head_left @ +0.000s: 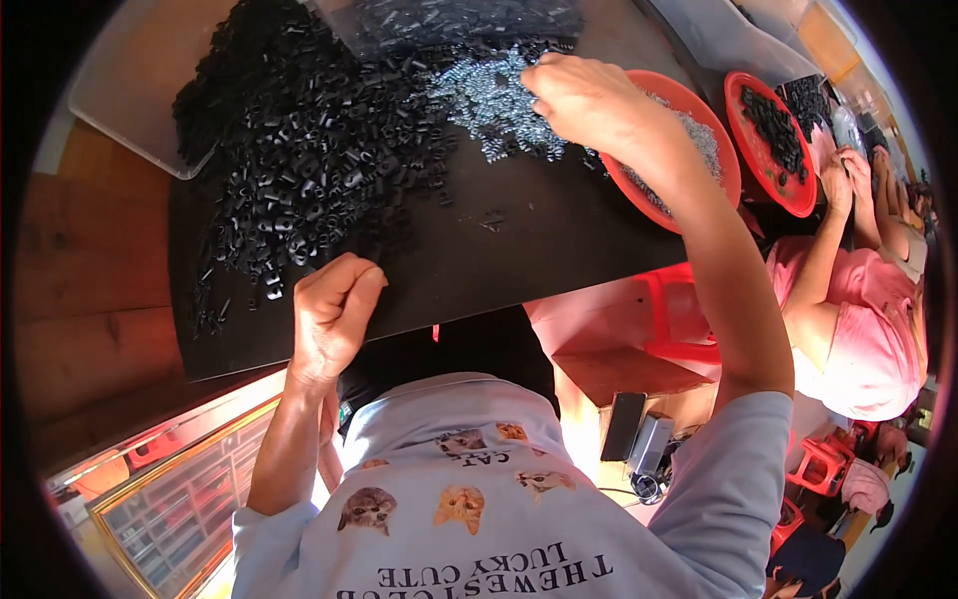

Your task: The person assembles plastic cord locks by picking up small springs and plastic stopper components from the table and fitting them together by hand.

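My left hand (337, 309) is closed in a fist by the table's near edge, thumb pressed against the fingers. Whatever it may hold is hidden. Ahead of it spreads a large heap of small black plastic pieces (299, 190), many with round holes. My right hand (584, 95) reaches to the far side, its fingertips pinched at the right edge of a pile of small silvery coil springs (489, 105). Its fingers hide what is between them. Under my right forearm stands a red bowl (731, 165) with more small metal parts in it.
A dark table (479, 260) carries the heaps. A clear plastic bin (120, 100) lies at the far left. Farther right is another red bowl (798, 200) holding black parts, near a co-worker in a pink top (863, 329). Below the table sits a cardboard box (624, 379).
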### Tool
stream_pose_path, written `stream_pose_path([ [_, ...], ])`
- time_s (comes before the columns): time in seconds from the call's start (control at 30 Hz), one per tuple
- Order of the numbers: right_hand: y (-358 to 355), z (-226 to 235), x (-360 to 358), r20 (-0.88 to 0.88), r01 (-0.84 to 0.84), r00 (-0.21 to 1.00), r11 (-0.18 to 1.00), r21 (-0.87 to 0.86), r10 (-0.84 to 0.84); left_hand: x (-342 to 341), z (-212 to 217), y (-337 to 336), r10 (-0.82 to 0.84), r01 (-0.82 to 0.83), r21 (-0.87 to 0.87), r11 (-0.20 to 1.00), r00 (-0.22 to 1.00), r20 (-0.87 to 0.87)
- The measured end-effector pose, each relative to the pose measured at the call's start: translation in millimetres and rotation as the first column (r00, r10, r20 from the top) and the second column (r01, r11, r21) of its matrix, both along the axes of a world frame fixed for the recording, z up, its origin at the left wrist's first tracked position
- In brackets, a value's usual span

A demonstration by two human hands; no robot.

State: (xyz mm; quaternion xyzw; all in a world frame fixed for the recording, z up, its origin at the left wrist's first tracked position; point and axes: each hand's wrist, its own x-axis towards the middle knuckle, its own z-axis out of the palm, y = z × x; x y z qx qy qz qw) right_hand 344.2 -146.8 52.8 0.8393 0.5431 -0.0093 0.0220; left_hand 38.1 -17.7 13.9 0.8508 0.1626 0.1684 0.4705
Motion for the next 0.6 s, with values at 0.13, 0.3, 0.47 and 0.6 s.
stream_pose_path([
  [0.13, -2.2, -6.6, -0.4, -0.076, -0.062, 0.995, 0.995, 0.075, 0.068, -2.7, -4.7, 0.6, 0.066, -0.059, -0.117, 0.991, 0.996, 0.062],
  [0.3, -6.9, 10.3, 3.8, -0.325, -0.03, 0.941, 0.982, 0.189, 0.091, -6.3, -5.9, 4.2, 0.077, -0.073, -0.072, 0.995, 0.996, 0.047],
  [0.47, -16.3, 13.3, 8.6, -0.289, 0.001, 0.957, 0.992, 0.129, 0.036, -5.1, -7.8, 3.2, 0.057, -0.055, -0.039, 0.998, 0.996, 0.073],
  [0.6, -6.7, -5.8, 4.0, -0.188, -0.058, 0.979, 0.992, 0.11, 0.078, -3.5, -5.1, 1.1, 0.014, -0.013, -0.01, 1.0, 0.998, 0.055],
])
